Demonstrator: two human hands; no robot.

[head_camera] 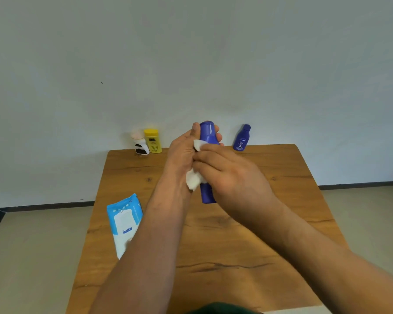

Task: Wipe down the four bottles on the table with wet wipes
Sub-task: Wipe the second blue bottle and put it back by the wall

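We hold the big blue bottle (207,141) upright above the middle of the wooden surface (247,234), its cap end up and its base clear of the wood. Our left hand (183,148) is wrapped around its upper body, fingers curled behind it; our right hand (227,171) presses a crumpled white wipe (194,180) against its middle. The wipes pack (124,220), blue and white, lies flat on the left, partly hidden by our left forearm. At the far edge stand a white bottle (140,143) touching a yellow bottle (153,140), and, well apart on the right, a small blue bottle (242,138).
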